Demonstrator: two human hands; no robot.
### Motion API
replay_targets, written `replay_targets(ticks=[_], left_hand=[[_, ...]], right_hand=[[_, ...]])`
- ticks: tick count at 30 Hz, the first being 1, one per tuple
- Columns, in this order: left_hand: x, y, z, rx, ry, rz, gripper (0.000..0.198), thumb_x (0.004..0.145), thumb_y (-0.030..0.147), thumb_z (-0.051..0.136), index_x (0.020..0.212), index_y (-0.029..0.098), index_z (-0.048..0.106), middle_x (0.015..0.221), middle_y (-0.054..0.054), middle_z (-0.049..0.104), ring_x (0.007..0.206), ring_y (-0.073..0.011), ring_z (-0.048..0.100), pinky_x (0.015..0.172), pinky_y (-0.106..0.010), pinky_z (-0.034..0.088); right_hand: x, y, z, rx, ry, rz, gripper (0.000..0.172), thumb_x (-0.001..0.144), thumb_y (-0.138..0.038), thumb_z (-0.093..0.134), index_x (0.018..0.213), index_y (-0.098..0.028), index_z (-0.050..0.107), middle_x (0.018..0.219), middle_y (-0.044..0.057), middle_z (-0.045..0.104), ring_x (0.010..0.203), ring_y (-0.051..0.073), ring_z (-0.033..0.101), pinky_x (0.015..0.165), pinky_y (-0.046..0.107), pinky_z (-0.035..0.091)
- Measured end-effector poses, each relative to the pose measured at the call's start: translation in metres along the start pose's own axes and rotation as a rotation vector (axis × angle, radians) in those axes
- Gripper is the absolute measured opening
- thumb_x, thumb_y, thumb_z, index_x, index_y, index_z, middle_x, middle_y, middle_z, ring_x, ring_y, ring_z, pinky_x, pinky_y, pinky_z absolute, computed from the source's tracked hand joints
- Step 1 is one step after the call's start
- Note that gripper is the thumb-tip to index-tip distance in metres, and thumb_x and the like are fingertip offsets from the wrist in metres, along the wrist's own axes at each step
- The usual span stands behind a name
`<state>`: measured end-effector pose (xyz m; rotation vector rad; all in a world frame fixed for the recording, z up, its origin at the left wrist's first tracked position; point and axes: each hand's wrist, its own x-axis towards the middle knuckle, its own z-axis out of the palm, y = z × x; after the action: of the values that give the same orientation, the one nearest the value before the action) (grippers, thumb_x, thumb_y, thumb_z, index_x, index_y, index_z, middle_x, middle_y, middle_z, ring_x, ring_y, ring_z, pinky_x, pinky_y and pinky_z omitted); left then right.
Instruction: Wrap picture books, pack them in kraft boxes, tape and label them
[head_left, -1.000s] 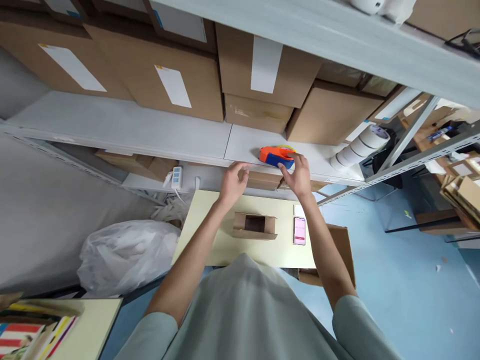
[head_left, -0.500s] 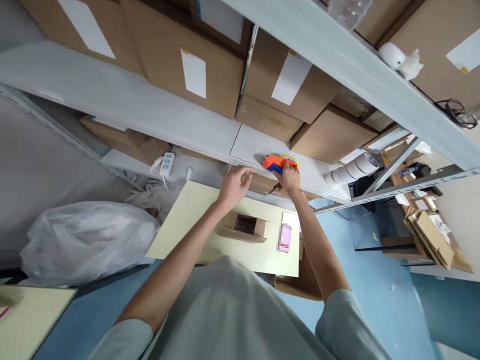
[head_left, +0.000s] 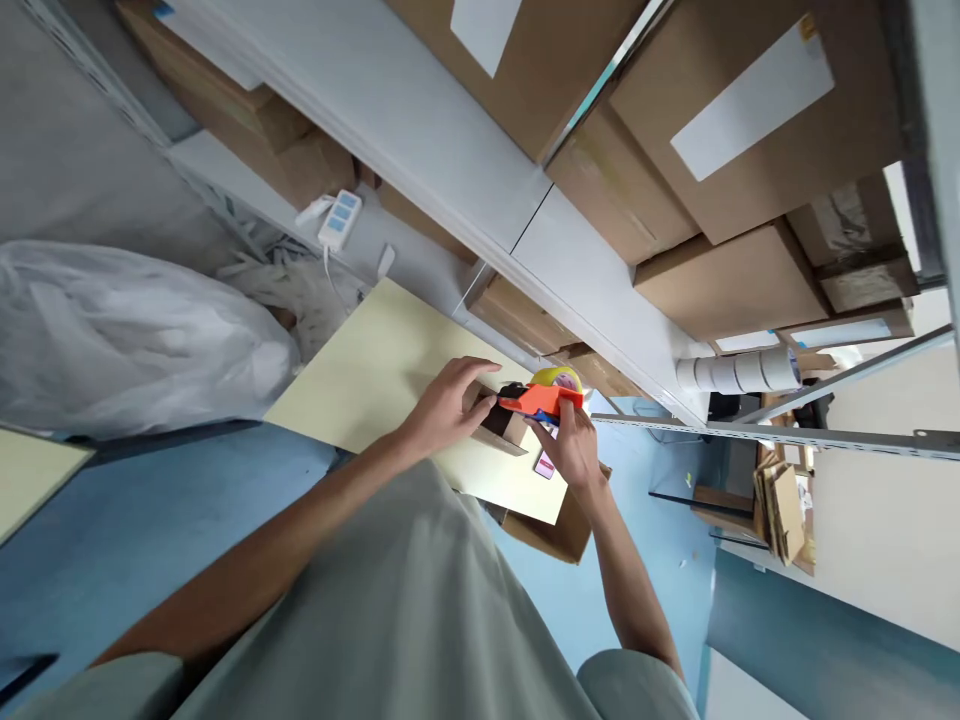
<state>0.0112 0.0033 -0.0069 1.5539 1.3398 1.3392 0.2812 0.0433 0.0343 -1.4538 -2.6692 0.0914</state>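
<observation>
My right hand (head_left: 574, 445) is closed around an orange and blue tape dispenser (head_left: 551, 399) with a yellow-edged roll of tape on it. The dispenser is over a small open cardboard box (head_left: 516, 430), which sits on the pale yellow tabletop (head_left: 390, 345) and is partly covered by my hands. My left hand (head_left: 448, 405) is just left of the dispenser's front end, thumb and fingers apart; whether the thumb touches the tape end I cannot tell. A phone with a pink screen (head_left: 545, 464) lies beside the box, near my right wrist.
A grey shelf (head_left: 450, 130) with large cartons (head_left: 731, 275) runs behind the table. White tape rolls (head_left: 739, 371) lie at its right end. On the lower shelf is a power strip (head_left: 340, 220). A large plastic bag (head_left: 142, 340) stands left; an open carton (head_left: 551, 535) is below the table.
My right hand has brought the tape dispenser down from the shelf edge to above the small box. My left hand has come down near the dispenser's front end. The view has turned and tilted.
</observation>
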Motion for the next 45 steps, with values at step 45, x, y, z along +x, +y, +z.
replay_targets(ticks=[45], left_hand=[[-0.029, -0.062, -0.023, -0.445, -0.256, -0.604, 0.045, 0.086, 0.066, 0.074, 0.088, 0.021, 0.082, 0.086, -0.005, 0.081, 0.083, -0.0232, 0.073, 0.074, -0.033, 0.053]], right_hand=[[0.052, -0.059, -0.117, 0.202, -1.033, 0.502, 0.063, 0.097, -0.084, 0.059, 0.096, -0.022, 0.068, 0.077, 0.003, 0.075, 0.063, 0.018, 0.069, 0.057, 0.027, 0.044]])
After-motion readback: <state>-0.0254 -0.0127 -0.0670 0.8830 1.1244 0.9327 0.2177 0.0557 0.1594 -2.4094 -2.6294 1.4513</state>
